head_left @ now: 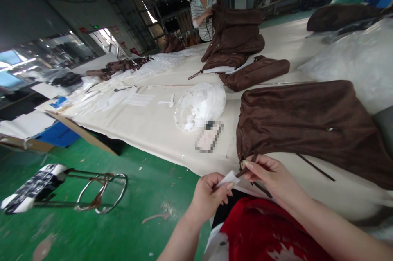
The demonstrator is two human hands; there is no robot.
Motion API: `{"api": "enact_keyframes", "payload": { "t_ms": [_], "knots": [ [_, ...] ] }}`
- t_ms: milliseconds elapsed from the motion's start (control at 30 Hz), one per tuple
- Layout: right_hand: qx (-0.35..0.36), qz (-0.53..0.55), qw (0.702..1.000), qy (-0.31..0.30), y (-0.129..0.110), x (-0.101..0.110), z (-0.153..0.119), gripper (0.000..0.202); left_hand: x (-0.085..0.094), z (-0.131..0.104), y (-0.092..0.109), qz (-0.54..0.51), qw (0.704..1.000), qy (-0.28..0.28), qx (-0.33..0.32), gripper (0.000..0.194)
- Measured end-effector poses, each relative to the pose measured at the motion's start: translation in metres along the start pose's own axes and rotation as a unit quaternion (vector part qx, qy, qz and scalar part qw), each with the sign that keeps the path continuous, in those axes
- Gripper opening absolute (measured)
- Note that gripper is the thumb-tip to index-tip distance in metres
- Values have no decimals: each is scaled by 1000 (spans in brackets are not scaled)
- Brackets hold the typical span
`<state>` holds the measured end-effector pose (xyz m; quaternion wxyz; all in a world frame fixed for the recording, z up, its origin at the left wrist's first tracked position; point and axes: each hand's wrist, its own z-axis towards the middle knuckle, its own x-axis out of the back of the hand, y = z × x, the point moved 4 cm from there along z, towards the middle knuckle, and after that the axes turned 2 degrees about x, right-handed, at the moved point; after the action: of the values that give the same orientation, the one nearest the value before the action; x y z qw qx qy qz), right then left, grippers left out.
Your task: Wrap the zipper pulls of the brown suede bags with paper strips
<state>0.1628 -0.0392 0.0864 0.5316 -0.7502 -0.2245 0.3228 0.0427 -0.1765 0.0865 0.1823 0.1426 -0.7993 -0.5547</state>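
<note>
At the table's near edge lies a large brown bag (294,118) with a zipper along its upper face. My right hand (265,171) pinches a thin brown strap (245,170) at the bag's lower left corner, beside a small metal fitting. A small white paper slip (229,179) is gripped between the thumb and fingers of my left hand (211,191). The slip meets the strap's end; whether the strap runs inside it I cannot tell. Another narrow brown strap (316,167) hangs over the table edge nearby.
A clear plastic bag (201,105) of white slips and a blurred phone-like object (209,136) lie on the white table (159,124). More brown bags (239,40) are piled beyond, where a person (202,11) stands handling one. A padded stool (37,187) is on the green floor.
</note>
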Motion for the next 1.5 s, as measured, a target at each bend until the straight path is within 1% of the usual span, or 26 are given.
{"api": "enact_keyframes", "payload": {
  "t_ms": [100, 200, 267, 333, 400, 467, 567, 633, 700, 767, 833, 900, 967, 1000, 1067, 1100, 1133, 1167, 1200, 1233, 1300, 1367, 1400, 1467, 1500],
  "knots": [
    [-21, -55, 998, -14, 6, -4, -1, 37, 0, 2, 2, 32, 999, 2, -11, 33],
    [-39, -55, 997, -34, 12, -2, -1, 37, -1, 3, 0, 63, 998, -7, -12, 30],
    [-67, -8, 996, -58, 15, 2, -3, 39, -1, 4, -1, 81, 997, -8, -14, 30],
    [-99, 62, 991, -69, 17, 8, -4, 41, 0, 4, -1, 98, 995, -7, -16, 33],
    [-118, 123, 984, -59, 18, 12, -4, 39, 0, 5, -1, 106, 994, -16, -18, 35],
    [-133, 143, 980, -40, 19, 15, -2, 37, 0, 6, 0, 97, 994, -40, -14, 37],
    [-149, 112, 982, -36, 25, 12, 0, 40, -2, 6, 5, 90, 993, -78, -13, 40],
    [-152, 73, 985, -47, 30, 7, 1, 41, -4, 7, 12, 124, 988, -78, -44, 41],
    [-146, 25, 986, -73, 33, 0, 2, 44, -6, 8, 19, 171, 979, -63, -90, 39],
    [-136, -23, 985, -101, 34, -6, 2, 49, -9, 10, 24, 214, 968, -42, -121, 36],
    [-131, -63, 983, -116, 32, -6, 3, 49, -10, 12, 25, 254, 959, -18, -127, 35],
    [-130, -119, 976, -129, 28, 1, 3, 46, -7, 13, 23, 285, 951, 8, -118, 35],
    [-89, -229, 959, -140, 20, 15, 3, 36, -5, 14, 21, 302, 948, 9, -104, 35],
    [-54, -303, 942, -136, 16, 22, 3, 30, -4, 15, 20, 306, 947, -1, -98, 35],
    [15, -448, 886, -119, 9, 33, 0, 20, -4, 16, 19, 310, 946, -27, -88, 38],
    [35, -500, 857, -119, 8, 35, -2, 17, -5, 16, 18, 309, 947, -39, -81, 38],
    [45, -534, 834, -131, 9, 33, -5, 14, -6, 17, 18, 306, 948, -46, -74, 38],
    [51, -552, 819, -151, 11, 28, -8, 9, -7, 18, 17, 299, 950, -52, -66, 37],
    [57, -557, 811, -172, 14, 21, -10, 7, -8, 19, 17, 289, 954, -58, -58, 36],
    [63, -554, 809, -187, 17, 12, -12, 8, -10, 19, 17, 276, 958, -65, -52, 35],
    [75, -530, 822, -194, 23, -6, -10, 12, -10, 21, 17, 254, 964, -70, -43, 34],
    [76, -472, 854, -205, 28, -21, -3, 17, -7, 23, 18, 251, 966, -57, -31, 35],
    [71, -429, 872, -222, 31, -27, 1, 17, -4, 23, 18, 257, 965, -46, -24, 35],
    [30, -326, 909, -257, 36, -30, 10, 16, 2, 24, 20, 281, 959, -25, -8, 36],
    [-13, -269, 929, -255, 38, -28, 15, 16, 4, 24, 21, 294, 956, -21, 0, 36]
  ]
}}
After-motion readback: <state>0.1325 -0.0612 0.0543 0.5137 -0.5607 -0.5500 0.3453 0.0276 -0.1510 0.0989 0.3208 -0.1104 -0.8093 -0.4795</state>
